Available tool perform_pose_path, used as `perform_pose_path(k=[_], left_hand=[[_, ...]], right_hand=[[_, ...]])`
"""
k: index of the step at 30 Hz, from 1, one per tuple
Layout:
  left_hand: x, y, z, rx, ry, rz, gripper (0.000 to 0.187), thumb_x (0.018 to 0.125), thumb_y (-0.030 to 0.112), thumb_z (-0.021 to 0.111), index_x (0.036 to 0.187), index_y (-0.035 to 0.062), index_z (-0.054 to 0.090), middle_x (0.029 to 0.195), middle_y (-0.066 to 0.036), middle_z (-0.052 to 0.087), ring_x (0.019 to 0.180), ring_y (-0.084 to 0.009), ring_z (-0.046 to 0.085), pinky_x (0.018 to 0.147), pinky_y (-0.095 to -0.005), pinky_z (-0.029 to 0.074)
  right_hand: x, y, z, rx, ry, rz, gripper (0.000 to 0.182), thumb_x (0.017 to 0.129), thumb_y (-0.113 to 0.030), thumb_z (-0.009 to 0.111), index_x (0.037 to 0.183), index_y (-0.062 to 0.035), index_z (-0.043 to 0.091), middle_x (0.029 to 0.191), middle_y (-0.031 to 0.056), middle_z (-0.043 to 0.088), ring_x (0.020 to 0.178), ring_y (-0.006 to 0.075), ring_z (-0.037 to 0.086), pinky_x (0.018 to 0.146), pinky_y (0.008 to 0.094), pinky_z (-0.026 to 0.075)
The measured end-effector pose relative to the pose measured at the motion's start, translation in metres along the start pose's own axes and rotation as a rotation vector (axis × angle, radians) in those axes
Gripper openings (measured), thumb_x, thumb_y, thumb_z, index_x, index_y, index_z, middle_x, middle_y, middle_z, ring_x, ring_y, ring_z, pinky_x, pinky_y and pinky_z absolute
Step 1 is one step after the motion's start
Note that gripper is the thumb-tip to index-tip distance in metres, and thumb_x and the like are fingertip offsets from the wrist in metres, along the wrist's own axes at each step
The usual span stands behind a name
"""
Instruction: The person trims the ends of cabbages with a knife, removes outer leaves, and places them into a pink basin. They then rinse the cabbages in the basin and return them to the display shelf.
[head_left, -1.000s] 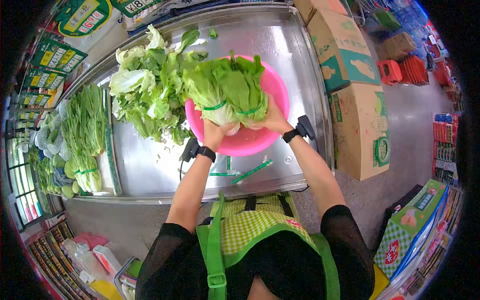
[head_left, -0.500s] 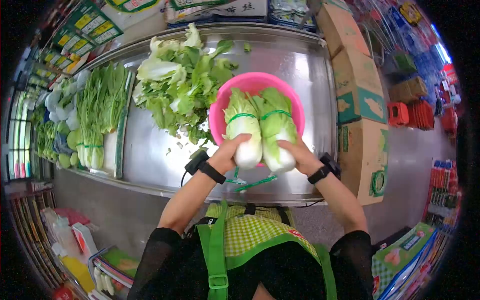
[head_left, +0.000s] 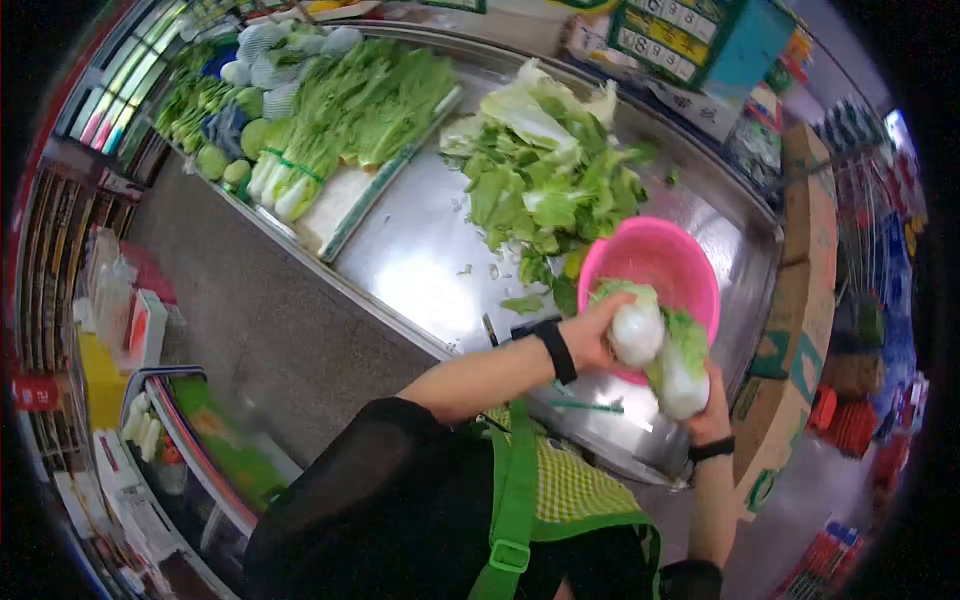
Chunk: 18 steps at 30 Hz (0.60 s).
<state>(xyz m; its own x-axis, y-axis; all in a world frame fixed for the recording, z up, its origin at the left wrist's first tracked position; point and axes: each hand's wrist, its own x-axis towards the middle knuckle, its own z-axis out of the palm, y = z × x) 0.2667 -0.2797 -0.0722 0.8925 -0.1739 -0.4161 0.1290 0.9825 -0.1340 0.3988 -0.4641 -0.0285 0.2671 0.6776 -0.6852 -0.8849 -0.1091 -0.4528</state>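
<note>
Right now your left hand (head_left: 597,335) grips one cabbage head (head_left: 637,330) and your right hand (head_left: 710,415) grips another cabbage (head_left: 682,370). Both cabbages hang touching at the near rim of the pink basin (head_left: 655,260) on the steel tabletop (head_left: 420,270), with loose leaves (head_left: 550,180) piled just beyond the basin.

A long steel counter (head_left: 420,270) runs through the shop. On it, a loose heap of torn green leaves (head_left: 550,190) lies near its middle. Farther along the counter, bundled leafy stalks (head_left: 350,110) lie stacked, with round pale-green vegetables (head_left: 215,160) just past them. Cardboard boxes (head_left: 800,300) stand against the counter's far end. Price signs (head_left: 690,40) hang behind it.
</note>
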Motion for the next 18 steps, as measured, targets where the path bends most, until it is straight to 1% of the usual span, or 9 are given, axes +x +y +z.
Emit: perform_pose_path(k=[1,3,5,8,11,12,13,17,18], left_hand=[[-0.001,-0.004,0.001,-0.008,-0.03,0.038,0.041,0.085,0.037,0.048,0.119,0.0145,0.05,0.111,-0.006,0.059,0.097,-0.0229,0.059,0.088,-0.0445,0.044],[-0.021,-0.003,0.014,0.077,-0.122,0.038,0.04,0.084,0.036,0.051,0.118,0.0144,0.051,0.109,-0.006,0.059,0.096,-0.0224,0.059,0.087,-0.0443,0.045],[-0.03,0.005,0.029,0.049,-0.113,0.044,0.039,0.084,0.035,0.053,0.117,0.0144,0.051,0.108,-0.006,0.059,0.096,-0.0227,0.059,0.085,-0.0458,0.046],[-0.038,0.012,0.029,0.087,-0.082,0.028,0.04,0.083,0.036,0.053,0.117,0.0139,0.049,0.108,-0.006,0.059,0.096,-0.0231,0.058,0.084,-0.0468,0.046],[-0.043,0.012,0.007,0.162,-0.106,0.006,0.042,0.084,0.035,0.053,0.118,0.0135,0.047,0.109,-0.007,0.058,0.097,-0.0233,0.058,0.084,-0.0468,0.046],[-0.045,0.009,-0.002,0.22,-0.024,-0.003,0.043,0.085,0.036,0.052,0.119,0.0117,0.045,0.11,-0.008,0.057,0.096,-0.0232,0.058,0.085,-0.0462,0.046],[-0.022,0.006,-0.03,0.205,-0.146,-0.045,0.041,0.086,0.035,0.05,0.119,0.0105,0.045,0.11,-0.008,0.057,0.096,-0.0221,0.059,0.084,-0.0437,0.048],[-0.062,0.01,-0.001,0.413,0.033,-0.032,0.042,0.088,0.034,0.048,0.121,0.0087,0.044,0.11,-0.009,0.057,0.094,-0.0221,0.06,0.081,-0.0398,0.05],[-0.061,0.012,0.004,0.405,0.01,-0.006,0.042,0.087,0.032,0.05,0.12,0.0074,0.044,0.11,-0.01,0.057,0.093,-0.0229,0.06,0.081,-0.0405,0.05]], right_hand=[[-0.006,0.008,0.009,0.065,0.027,-0.001,0.037,0.082,-0.03,0.055,0.113,-0.008,0.052,0.105,0.008,0.061,0.093,0.0249,0.06,0.08,0.04,0.05],[-0.007,0.016,0.007,-0.001,-0.031,-0.09,0.039,0.083,-0.032,0.054,0.114,-0.0091,0.052,0.107,0.0077,0.06,0.093,0.0251,0.06,0.079,0.0412,0.05],[-0.026,0.017,0.038,0.122,0.066,-0.123,0.039,0.082,-0.034,0.055,0.113,-0.0104,0.052,0.105,0.007,0.061,0.092,0.0245,0.06,0.077,0.0422,0.051],[-0.028,0.019,0.052,0.084,0.019,-0.107,0.041,0.081,-0.038,0.055,0.113,-0.0114,0.053,0.105,0.0059,0.061,0.093,0.0227,0.06,0.075,0.0421,0.051],[-0.017,0.032,0.052,0.111,0.096,-0.158,0.042,0.08,-0.04,0.056,0.112,-0.0129,0.054,0.106,0.0044,0.061,0.094,0.0217,0.06,0.075,0.0417,0.051],[-0.012,0.04,0.05,0.066,0.097,-0.152,0.041,0.081,-0.04,0.056,0.112,-0.0134,0.054,0.106,0.0041,0.06,0.094,0.0216,0.06,0.074,0.0421,0.051],[-0.012,0.046,0.05,0.02,0.105,-0.144,0.04,0.081,-0.04,0.055,0.112,-0.0139,0.054,0.107,0.0038,0.06,0.094,0.0215,0.06,0.074,0.0424,0.051],[-0.023,0.056,0.072,0.09,0.137,-0.156,0.039,0.085,-0.035,0.052,0.116,-0.0112,0.051,0.11,0.0055,0.059,0.096,0.0219,0.059,0.079,0.0417,0.05],[-0.031,0.051,0.083,0.016,0.089,-0.256,0.04,0.085,-0.033,0.051,0.117,-0.0087,0.05,0.111,0.0067,0.058,0.097,0.0218,0.058,0.081,0.0404,0.049]])
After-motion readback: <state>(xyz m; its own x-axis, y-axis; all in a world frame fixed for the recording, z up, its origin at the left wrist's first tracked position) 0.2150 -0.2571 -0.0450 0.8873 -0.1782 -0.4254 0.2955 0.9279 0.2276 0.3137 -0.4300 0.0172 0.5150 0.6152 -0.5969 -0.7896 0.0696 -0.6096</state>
